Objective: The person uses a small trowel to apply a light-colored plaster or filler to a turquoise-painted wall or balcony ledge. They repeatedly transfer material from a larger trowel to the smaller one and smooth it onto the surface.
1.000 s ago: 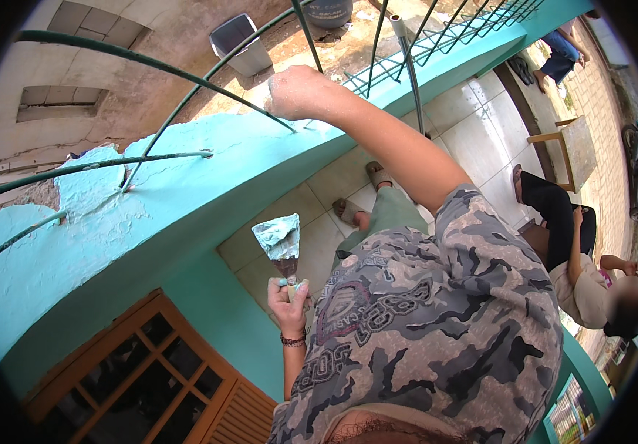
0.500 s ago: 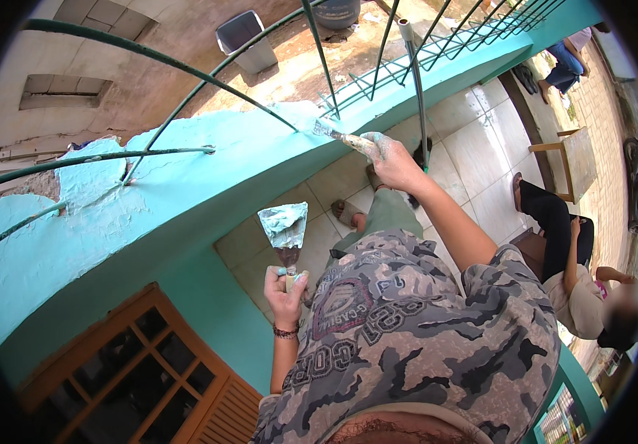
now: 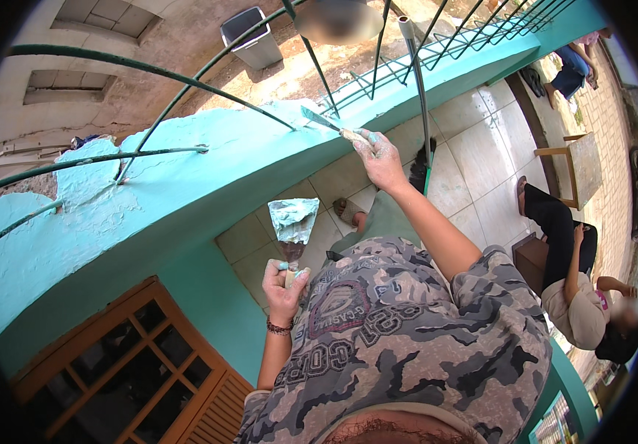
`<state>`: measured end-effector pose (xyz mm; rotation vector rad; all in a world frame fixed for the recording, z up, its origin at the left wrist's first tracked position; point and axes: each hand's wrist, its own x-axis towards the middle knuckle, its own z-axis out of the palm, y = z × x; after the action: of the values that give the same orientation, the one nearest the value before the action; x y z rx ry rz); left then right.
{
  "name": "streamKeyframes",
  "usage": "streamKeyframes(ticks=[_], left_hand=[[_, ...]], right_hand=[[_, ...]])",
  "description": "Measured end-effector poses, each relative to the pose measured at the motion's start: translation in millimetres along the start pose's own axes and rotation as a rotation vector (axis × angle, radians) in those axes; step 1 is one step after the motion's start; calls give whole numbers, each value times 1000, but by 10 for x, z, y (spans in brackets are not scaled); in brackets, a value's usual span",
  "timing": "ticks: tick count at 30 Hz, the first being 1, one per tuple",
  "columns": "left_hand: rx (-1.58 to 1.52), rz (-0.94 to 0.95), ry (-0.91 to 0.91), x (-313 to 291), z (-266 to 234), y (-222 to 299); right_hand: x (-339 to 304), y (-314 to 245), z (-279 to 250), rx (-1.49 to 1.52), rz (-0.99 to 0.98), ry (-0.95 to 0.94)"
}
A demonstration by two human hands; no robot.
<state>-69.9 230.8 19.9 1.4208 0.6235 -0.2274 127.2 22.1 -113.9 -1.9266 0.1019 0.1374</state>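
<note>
Floor's (image 3: 474, 169) pale tile, a bit grubby; there's a foot (image 3: 361, 220) in a sandal (image 3: 345, 212) planted on it, plus a dark-bristled broom (image 3: 420, 169); the turquoise wall ledge (image 3: 186, 177) is pretty flaky on top, with green metal bars (image 3: 163, 152) stuck into it.

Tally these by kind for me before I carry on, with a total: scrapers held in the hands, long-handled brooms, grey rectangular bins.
Wide metal scraper smeared with turquoise, in the left hand: 1
Smaller pale-handled scraper, in the right hand: 1
Long-handled broom with black bristles: 1
Grey rectangular open-topped bin: 1
Total: 4
</note>
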Motion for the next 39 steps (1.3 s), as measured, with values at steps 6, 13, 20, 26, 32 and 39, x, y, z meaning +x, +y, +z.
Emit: streamKeyframes(ticks=[6, 13, 20, 26, 32, 39], left_hand=[[13, -20, 7, -43, 1, 2], [-6, -4, 12, -46, 6, -35], [-37, 20, 13, -51, 18, -40], [-102, -9, -114, 48, 35, 196], [-130, -19, -332, 160, 3, 528], [-228, -50, -449, 92, -114, 714]], right_hand=[[97, -199, 146, -267, -319, 58], [69, -196, 81, -299, -314, -36], [-39, -329, -383, 108, 142, -65], [-290, -397, -1157, 1014, 522, -543], [-361, -805, -1216, 880, 312, -773], [-173, -935, -1010, 643, -18, -670]])
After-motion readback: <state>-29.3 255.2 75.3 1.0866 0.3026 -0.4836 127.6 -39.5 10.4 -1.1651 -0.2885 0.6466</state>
